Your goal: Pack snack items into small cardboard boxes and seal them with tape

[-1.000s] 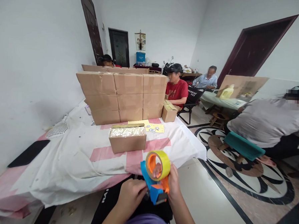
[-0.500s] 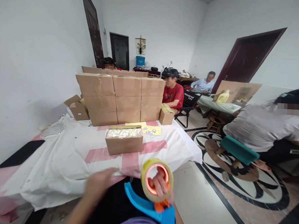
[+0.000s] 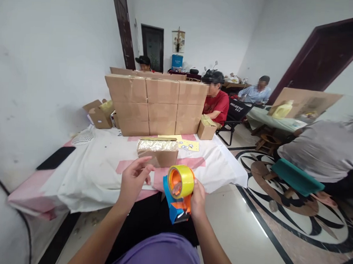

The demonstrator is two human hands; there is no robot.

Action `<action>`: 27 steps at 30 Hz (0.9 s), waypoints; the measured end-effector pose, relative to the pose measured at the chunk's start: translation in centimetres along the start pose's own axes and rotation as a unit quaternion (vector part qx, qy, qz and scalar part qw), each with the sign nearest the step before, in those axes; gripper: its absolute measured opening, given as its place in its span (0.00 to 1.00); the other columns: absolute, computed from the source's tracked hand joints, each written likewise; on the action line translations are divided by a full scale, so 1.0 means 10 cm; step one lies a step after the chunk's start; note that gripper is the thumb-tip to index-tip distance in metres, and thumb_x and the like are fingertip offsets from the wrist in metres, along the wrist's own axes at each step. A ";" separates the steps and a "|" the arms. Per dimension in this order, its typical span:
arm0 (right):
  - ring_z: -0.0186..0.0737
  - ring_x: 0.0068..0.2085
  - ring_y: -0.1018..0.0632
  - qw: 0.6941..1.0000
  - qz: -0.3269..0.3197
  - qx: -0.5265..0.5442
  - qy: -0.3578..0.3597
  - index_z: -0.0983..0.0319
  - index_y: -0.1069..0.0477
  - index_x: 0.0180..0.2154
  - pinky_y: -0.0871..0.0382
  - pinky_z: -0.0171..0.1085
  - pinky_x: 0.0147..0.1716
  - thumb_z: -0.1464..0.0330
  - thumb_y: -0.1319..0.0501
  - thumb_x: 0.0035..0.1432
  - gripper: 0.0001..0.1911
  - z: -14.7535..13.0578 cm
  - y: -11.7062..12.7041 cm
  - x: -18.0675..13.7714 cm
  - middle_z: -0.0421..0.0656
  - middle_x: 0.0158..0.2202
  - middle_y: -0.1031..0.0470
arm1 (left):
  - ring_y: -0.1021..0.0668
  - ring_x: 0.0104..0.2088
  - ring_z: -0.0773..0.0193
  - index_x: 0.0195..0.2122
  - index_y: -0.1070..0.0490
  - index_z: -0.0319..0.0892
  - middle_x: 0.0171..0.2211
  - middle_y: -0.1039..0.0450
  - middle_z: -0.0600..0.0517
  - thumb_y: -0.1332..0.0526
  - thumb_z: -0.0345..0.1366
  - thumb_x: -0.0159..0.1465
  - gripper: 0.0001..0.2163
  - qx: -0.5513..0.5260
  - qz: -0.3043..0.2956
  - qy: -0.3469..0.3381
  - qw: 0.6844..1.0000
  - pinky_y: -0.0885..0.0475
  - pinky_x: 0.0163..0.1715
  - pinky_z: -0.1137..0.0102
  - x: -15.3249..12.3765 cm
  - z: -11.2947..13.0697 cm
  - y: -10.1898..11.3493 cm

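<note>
My right hand [image 3: 199, 198] is closed on a blue and orange tape dispenser [image 3: 176, 211]. A roll of yellow tape [image 3: 187, 182] sits on the dispenser, and fingertips show through its core. To the left, my left hand [image 3: 134, 181] is raised over the table's front edge with its fingers loosely curled and apart. A faint see-through strip shows by its fingertips; I cannot tell whether they touch it. Just beyond both hands stands a cardboard box [image 3: 163, 157], its top covered with shiny tape.
Stacked cardboard boxes [image 3: 161, 113] form a wall behind the single box. A small carton [image 3: 206, 129] stands right of it, an open carton [image 3: 102, 118] left. A yellow printed sheet [image 3: 190, 145] and a black flat item [image 3: 56, 158] lie on the cloth. Co-workers sit beyond and right.
My right hand has turned the tape dispenser, so the roll now faces left. My left hand has risen nearer the box. The view has shifted, moving the scene slightly right and up.
</note>
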State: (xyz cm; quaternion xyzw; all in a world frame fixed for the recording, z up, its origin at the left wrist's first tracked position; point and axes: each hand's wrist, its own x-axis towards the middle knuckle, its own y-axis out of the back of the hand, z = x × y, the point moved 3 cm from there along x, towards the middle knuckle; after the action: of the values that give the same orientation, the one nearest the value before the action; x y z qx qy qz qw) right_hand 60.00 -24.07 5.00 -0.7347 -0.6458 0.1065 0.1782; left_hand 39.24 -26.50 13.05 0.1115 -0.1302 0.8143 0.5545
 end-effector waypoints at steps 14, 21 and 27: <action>0.47 0.38 0.23 0.965 -0.222 -0.119 0.077 0.59 0.21 0.45 0.28 0.42 0.43 0.43 0.48 0.66 0.30 0.14 -0.24 -0.21 0.47 0.38 0.21 | 0.27 0.61 0.48 0.69 0.51 0.55 0.64 0.39 0.41 0.25 0.46 0.53 0.47 -0.008 -0.083 -0.042 0.996 0.25 0.50 0.60 -0.07 -0.23 -0.39; 0.52 0.50 0.22 0.953 -0.269 -0.096 0.096 0.56 0.26 0.55 0.28 0.46 0.53 0.46 0.50 0.68 0.29 0.31 -0.35 -0.22 0.49 0.47 0.22 | 0.27 0.59 0.47 0.70 0.53 0.54 0.67 0.43 0.38 0.25 0.43 0.53 0.49 0.092 -0.048 -0.052 0.993 0.27 0.53 0.54 -0.11 -0.52 -0.47; 0.48 0.46 0.22 0.940 -0.303 -0.112 0.113 0.59 0.27 0.55 0.28 0.45 0.52 0.50 0.49 0.69 0.26 0.38 -0.33 -0.10 0.48 0.45 0.22 | 0.22 0.53 0.50 0.66 0.41 0.47 0.54 0.26 0.42 0.30 0.45 0.58 0.36 0.111 -0.091 -0.013 0.990 0.26 0.51 0.56 -0.07 -0.63 -0.56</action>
State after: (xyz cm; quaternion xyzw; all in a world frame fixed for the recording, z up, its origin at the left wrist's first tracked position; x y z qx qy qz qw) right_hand 55.40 -24.26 2.74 -0.5267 -0.8212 -0.1092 0.1907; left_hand 44.42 -23.01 7.38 0.1941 -0.0357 0.7684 0.6088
